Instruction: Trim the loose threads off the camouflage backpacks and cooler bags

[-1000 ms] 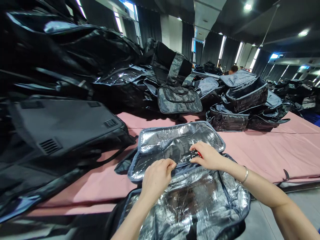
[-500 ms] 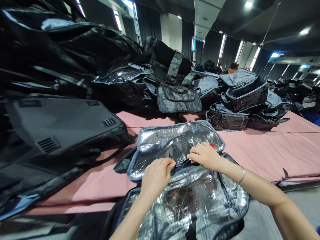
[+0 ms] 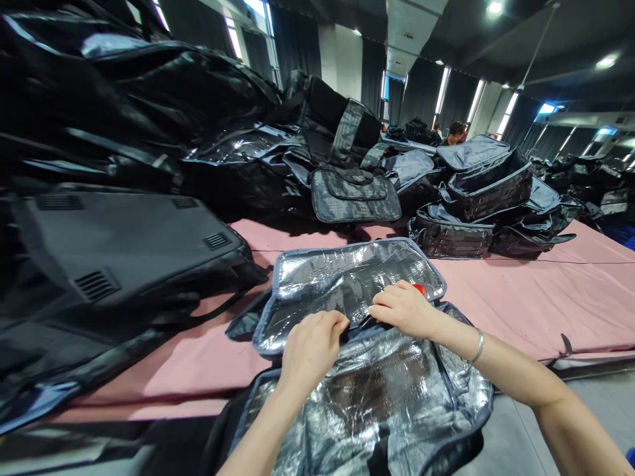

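Note:
An insulated bag (image 3: 377, 396) with crinkled silver foil lining lies open in front of me, its foil-lined lid (image 3: 342, 277) folded back away from me. My left hand (image 3: 312, 344) is closed in a pinch on the dark blue trim at the seam between lid and body. Just right of it, my right hand (image 3: 404, 309) is closed around what look like small scissors (image 3: 419, 289). A red handle end shows behind the knuckles, and dark blades point left toward the seam. The fingertips hide part of the seam and most of the tool.
A pink-covered table (image 3: 496, 297) carries the bag. Left lies a large black bag (image 3: 129, 244) with grille-like patches. Behind are a heap of black bags (image 3: 173, 99), a camouflage bag (image 3: 354, 195) and stacked open bags (image 3: 491, 192). A person (image 3: 454, 134) is farther back.
My right hand has shifted slightly left and up along the seam, with more of the red handle showing. My left hand stays almost where it was. The person in the background has moved a little.

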Demonstrator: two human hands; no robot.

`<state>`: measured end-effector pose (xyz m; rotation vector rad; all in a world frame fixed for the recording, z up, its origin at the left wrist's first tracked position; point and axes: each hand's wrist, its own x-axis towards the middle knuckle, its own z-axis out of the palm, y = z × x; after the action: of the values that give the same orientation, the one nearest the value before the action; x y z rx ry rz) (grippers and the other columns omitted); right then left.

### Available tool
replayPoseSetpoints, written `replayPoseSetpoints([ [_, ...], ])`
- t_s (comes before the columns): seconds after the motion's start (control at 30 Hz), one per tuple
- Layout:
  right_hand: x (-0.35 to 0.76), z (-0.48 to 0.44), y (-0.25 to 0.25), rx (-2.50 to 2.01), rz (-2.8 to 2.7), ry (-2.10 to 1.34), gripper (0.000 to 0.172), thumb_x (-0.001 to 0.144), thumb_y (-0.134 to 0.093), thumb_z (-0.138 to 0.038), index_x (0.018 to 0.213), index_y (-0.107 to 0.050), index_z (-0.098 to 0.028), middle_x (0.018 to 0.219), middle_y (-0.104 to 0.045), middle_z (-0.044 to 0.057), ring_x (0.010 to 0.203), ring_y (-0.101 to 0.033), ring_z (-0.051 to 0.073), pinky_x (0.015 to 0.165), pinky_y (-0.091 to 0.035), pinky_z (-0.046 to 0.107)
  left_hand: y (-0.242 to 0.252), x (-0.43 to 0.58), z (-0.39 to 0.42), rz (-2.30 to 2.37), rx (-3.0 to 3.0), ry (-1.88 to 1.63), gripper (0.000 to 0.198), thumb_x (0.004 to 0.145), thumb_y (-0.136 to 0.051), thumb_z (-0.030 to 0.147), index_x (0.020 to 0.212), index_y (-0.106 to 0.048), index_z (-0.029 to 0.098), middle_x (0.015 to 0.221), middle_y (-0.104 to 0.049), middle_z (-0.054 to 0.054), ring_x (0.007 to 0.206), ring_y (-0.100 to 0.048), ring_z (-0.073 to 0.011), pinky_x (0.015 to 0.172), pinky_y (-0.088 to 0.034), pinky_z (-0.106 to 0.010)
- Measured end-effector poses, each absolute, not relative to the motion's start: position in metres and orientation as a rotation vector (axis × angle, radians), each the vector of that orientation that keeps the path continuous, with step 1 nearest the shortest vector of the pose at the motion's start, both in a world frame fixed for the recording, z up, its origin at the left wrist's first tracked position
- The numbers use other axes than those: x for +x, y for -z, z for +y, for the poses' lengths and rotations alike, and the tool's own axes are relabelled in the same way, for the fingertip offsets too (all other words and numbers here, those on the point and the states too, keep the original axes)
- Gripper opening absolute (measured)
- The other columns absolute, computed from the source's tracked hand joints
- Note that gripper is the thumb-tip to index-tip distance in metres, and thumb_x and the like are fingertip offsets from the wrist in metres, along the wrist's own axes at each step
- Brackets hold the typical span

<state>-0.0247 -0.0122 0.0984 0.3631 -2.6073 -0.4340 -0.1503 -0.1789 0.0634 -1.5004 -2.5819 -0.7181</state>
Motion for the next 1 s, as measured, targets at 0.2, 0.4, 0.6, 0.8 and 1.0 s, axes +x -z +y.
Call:
replayPoseSetpoints([
  [0.2,-0.023,-0.011,-0.096,0.375,-2.565,0.405,0.019,0.094,-0.044,-0.015,0.082,-0.058,-0.019,0.084,-0.063,0.000,0.071,-0.044,0.014,0.064,-0.026,0.030,-0.061,-0.151,-0.178,-2.548,-1.503,0.719,0.025,0.087,-0.038,0.020,0.072,-0.058,0.020,0.073,-0.065,-0.003,0.072,-0.058,-0.0202,0.065,-0.039,-0.030],
  [0.4,-0.023,-0.012,-0.091,0.349,-2.545,0.400,0.022,0.094,-0.043,-0.013,0.080,-0.058,-0.019,0.082,-0.063,0.000,0.070,-0.044,0.014,0.064,-0.026,0.030,-0.058,-0.152,-0.178,-2.525,-1.504,0.727,0.025,0.088,-0.038,0.022,0.072,-0.058,0.020,0.072,-0.064,-0.003,0.071,-0.058,-0.0199,0.065,-0.039,-0.030],
  [0.6,-0.020,-0.009,-0.084,0.302,-2.533,0.273,0.015,0.092,-0.048,-0.018,0.082,-0.059,-0.019,0.084,-0.064,0.000,0.071,-0.045,0.014,0.064,-0.026,0.029,-0.055,-0.149,-0.180,-2.421,-1.487,0.763,0.027,0.089,-0.038,0.024,0.073,-0.059,0.020,0.072,-0.064,-0.003,0.070,-0.057,-0.0201,0.063,-0.038,-0.030],
  [0.8,-0.021,-0.010,-0.085,0.277,-2.579,0.299,0.016,0.091,-0.048,-0.013,0.081,-0.059,-0.019,0.085,-0.064,0.001,0.072,-0.046,0.014,0.064,-0.026,0.030,-0.053,-0.147,-0.180,-2.383,-1.484,0.762,0.028,0.090,-0.037,0.026,0.074,-0.059,0.020,0.073,-0.065,-0.003,0.069,-0.056,-0.0201,0.060,-0.036,-0.031],
  [1.0,-0.019,-0.008,-0.082,0.254,-2.615,0.080,0.007,0.088,-0.053,-0.017,0.084,-0.058,-0.018,0.081,-0.063,0.002,0.073,-0.050,0.016,0.065,-0.028,0.030,-0.049,-0.149,-0.181,-2.327,-1.486,0.818,0.027,0.091,-0.038,0.027,0.074,-0.058,0.020,0.073,-0.065,-0.003,0.070,-0.055,-0.0194,0.061,-0.036,-0.030],
])
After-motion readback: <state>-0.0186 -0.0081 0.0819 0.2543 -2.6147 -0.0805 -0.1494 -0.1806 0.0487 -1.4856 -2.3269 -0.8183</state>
